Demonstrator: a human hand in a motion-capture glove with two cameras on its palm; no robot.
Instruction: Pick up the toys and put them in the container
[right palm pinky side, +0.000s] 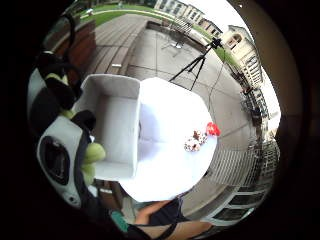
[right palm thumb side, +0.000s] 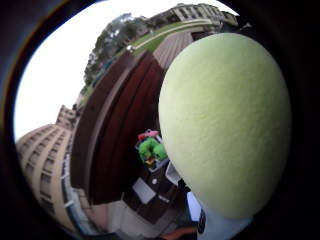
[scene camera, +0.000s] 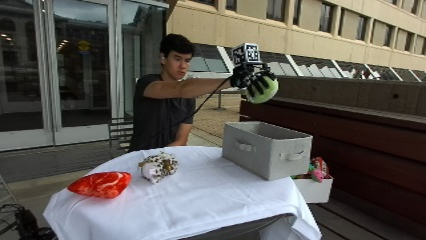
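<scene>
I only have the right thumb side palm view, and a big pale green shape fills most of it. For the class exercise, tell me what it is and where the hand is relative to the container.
Observer: It is a green ball-shaped toy, gripped by the gloved right hand, raised in the air above the grey container.
Operator: Is the container empty?
Observer: In the little finger side palm view its inside shows no toys.
Operator: What is left on the table?
Observer: Two toys lie on the white tablecloth: a red toy near the edge and a brown-and-white spotted toy beside it.
</scene>
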